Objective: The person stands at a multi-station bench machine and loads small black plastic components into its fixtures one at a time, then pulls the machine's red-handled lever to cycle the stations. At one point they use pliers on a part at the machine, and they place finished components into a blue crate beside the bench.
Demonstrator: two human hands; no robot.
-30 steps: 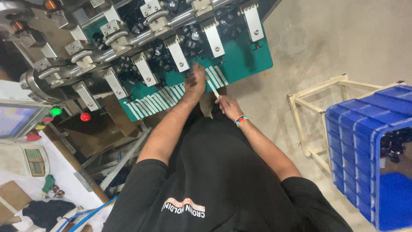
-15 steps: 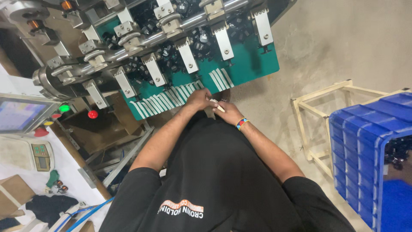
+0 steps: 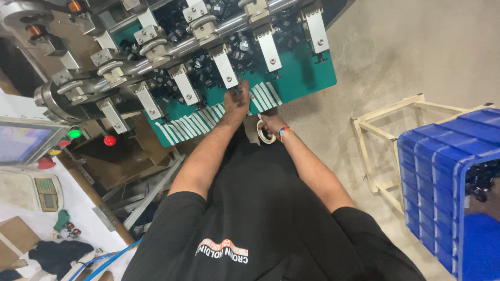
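At the front edge of the green machine plate (image 3: 302,78), your left hand (image 3: 237,101) is extended forward with the fingers closed on a small black part (image 3: 237,91), just below one of the metal clamp brackets (image 3: 225,66). The hand rests over the row of white strips (image 3: 208,117) that lie side by side along the plate's near edge.

Your right hand (image 3: 272,125) sits lower and closer to your body, just beside the plate's edge. It grips a roll of pale tape (image 3: 264,132), with the ring of the roll standing against the fingers. A multicoloured band (image 3: 283,133) is worn at that wrist. The two hands are near each other but apart.

Above the strips, a steel shaft (image 3: 156,52) runs across the machine and carries a line of bracket arms. Loose black parts (image 3: 182,21) are heaped on the plate behind the shaft.

To your left, a control panel shows a green lamp (image 3: 74,133) and a red button (image 3: 109,140). Below it, a white counter (image 3: 21,208) carries a small weighing scale (image 3: 44,192) and a dark cloth (image 3: 52,255).

To your right, on the concrete floor (image 3: 416,47), a pale wooden frame (image 3: 388,151) stands just beside a stack of blue plastic crates (image 3: 442,177). More black parts are visible inside the crate opening at the far right.
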